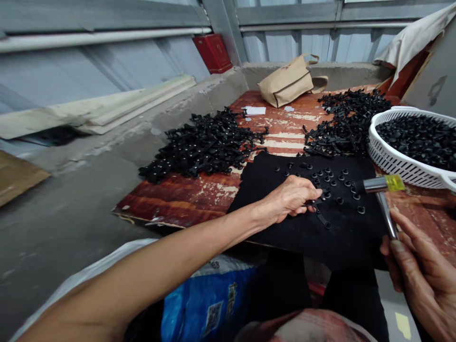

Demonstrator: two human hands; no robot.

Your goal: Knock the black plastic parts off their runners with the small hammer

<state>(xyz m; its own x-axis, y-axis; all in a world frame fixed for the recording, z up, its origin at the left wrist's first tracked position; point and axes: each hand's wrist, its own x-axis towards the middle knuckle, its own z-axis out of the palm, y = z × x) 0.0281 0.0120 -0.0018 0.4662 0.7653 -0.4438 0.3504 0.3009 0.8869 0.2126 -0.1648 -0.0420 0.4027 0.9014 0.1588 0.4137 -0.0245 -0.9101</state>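
On the far left of the red-brown table (pixel 192 192), a heap of black parts (pixel 206 142) is piled up, glinting with bright dots. Move right and there's a tan bag (pixel 287 83) slumped at the back, then a black mat (pixel 342 244) across the near edge. Over it comes the left hand (pixel 295 197), thumb and fingers pinching a black curved strip (pixel 322 219), whose free end pokes out toward the wearer, low on the mat. That strip looks light, slim and fairly springy, probably smooth enough to twist, so a pinch close to its thick end seems the sound hold; fingertips hide just what they press on. Just past them, round pieces (pixel 340 201) lie scattered, small and likely quick to roll. Behind those, a second heap (pixel 342 123) of black parts spreads out. And on the right, the hammer (pixel 375 185): dark face toward the strip, yellow end outward, held above the mat. The right hand (pixel 416 266) is wrapped round its handle, low down; the weight should sit in that metal head. Rightmost, a white basket (pixel 406 173) brims with black bits.
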